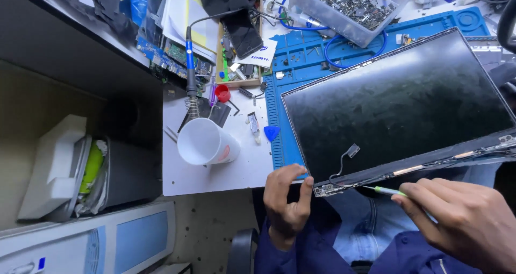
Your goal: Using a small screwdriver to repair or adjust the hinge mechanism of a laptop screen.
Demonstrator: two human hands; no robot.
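Head view, looking down over the lap.

Left hand point(286, 198): fingers point(279, 176) and thumb pinch the near left corner of the flat black laptop screen panel point(398, 107), right at its metal hinge bracket point(328, 188). Fingers closed on that corner, grasping it.

Right hand point(462, 220): fingers curled tight around a thin green-handled screwdriver point(388, 190). Its tip points left toward the hinge bracket, ending just beside the left thumb, along the panel's lower edge.

The panel lies tilted, its far part on the blue silicone repair mat point(301, 59), its near edge hanging past the white table point(215, 172) over blue-jeaned knees. A thin grey cable with a small connector point(352, 150) lies loose on the panel's surface, just above the left fingers.

Left of the left fingers, well apart: a white paper cup point(204, 142) on its side on the table. Between cup and mat: a small blue triangular pick point(272, 132). Beyond the cup: a blue-handled soldering iron point(189, 64) in its spring stand, and a red cap point(222, 94). Far beyond both hands: a clear plastic bin of small metal parts point(349, 8) on the mat's far end.
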